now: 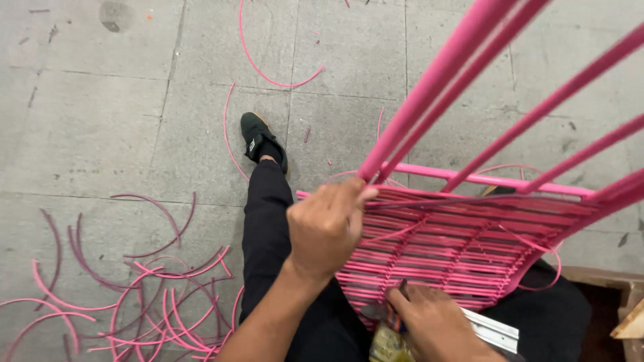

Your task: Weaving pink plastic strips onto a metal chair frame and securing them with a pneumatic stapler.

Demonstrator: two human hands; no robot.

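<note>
From my remote seat I see first what I cannot read well. My right hand (439,325) is low in the picture and cut off by the bottom edge; its fingers are curled around a small dark tool (401,295), but most of that tool is hidden under the fingers, so I cannot say what kind it is. A yellowish object (388,345) below this hand is also cut by the edge and stays unclear to me. Beside the wrist lies a pale metal strip (493,330), only partly visible.

My left hand (327,224) is closed tight on the near edge of the pink woven plastic-cord seat panel (463,251), just where the long pink frame rods (469,60) meet it. The panel rests across my lap, on the black trousers (268,234), and the rods rise toward the camera and go out of view at the top right, blurred because they are so close.

One black shoe (261,141) stands on the grey concrete slab floor (100,121). Many cut pieces of pink and dark purple cord (144,302) lie scattered on the floor at the left, well apart from the hands. A brown wooden edge (620,295) shows at the right, mostly cut off.
</note>
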